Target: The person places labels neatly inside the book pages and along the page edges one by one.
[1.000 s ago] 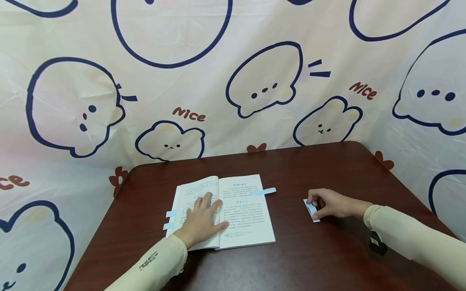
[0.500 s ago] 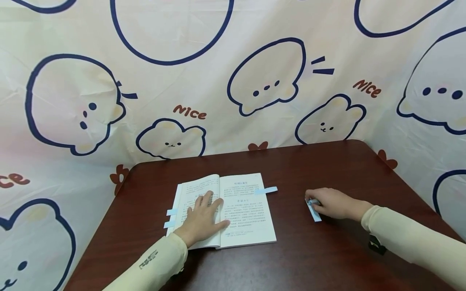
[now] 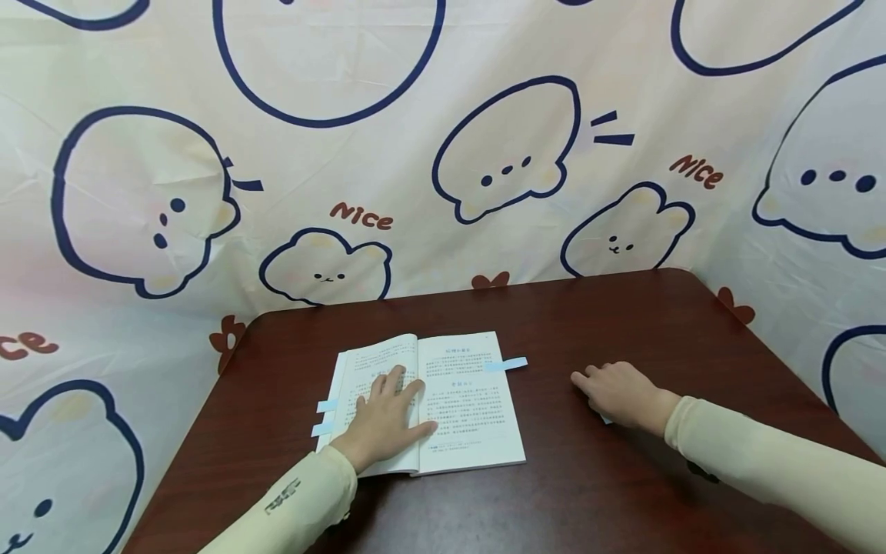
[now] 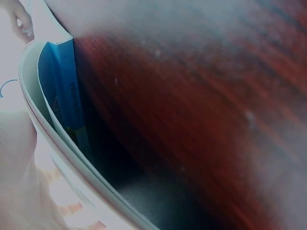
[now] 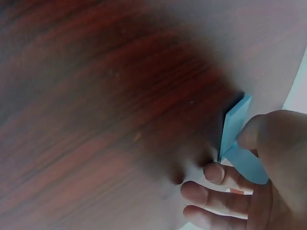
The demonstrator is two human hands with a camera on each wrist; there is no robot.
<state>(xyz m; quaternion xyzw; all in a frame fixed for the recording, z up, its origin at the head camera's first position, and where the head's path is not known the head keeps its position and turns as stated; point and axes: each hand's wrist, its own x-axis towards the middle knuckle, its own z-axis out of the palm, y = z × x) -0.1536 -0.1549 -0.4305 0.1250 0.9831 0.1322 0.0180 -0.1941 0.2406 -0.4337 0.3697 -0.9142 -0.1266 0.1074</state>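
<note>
The left hand lies spread on the open book. At the book's three o'clock, the right hand pinches a blue paper pad.

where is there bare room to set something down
Bare dark-red table lies between the open white book and the right hand, and beyond both to the patterned cloth. Crowded: the book under the left hand, the blue paper pad at the right.

Cartoon-printed cloth around a table forms a booth.
</note>
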